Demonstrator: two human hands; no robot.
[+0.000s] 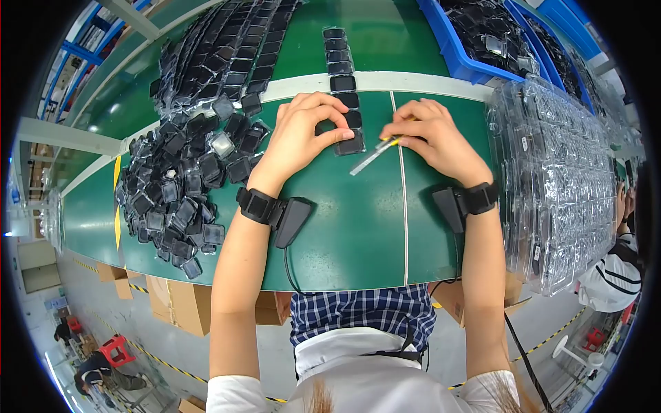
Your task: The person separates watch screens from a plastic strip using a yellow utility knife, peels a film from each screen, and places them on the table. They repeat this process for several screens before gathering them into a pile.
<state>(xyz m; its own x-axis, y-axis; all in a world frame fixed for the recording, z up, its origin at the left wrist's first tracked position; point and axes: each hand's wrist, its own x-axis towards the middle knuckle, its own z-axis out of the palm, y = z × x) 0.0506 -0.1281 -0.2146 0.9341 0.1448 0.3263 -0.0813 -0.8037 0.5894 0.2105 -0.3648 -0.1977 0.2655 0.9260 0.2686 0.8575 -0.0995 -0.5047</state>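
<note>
A column of dark square pieces in clear plastic (343, 83) runs up the green table in front of me. My left hand (303, 134) lies at its left side, thumb and forefinger curled onto the lower pieces. The thumb tip rests on the lowest dark square piece (350, 146). To the right of the column, my right hand (434, 134) is closed around a thin, flat blade-like tool (372, 158) with a yellow part by the fingers. The tool's pale, shiny end points down and left, just beside the lowest piece. Its handle is mostly hidden in the hand.
A loose heap of dark square pieces (182, 182) lies at the left, with long rows of them (241, 51) behind. Stacked clear plastic trays (551, 186) stand at the right. Blue bins (475, 71) sit at the back right. Cables hang from both wrist-worn devices.
</note>
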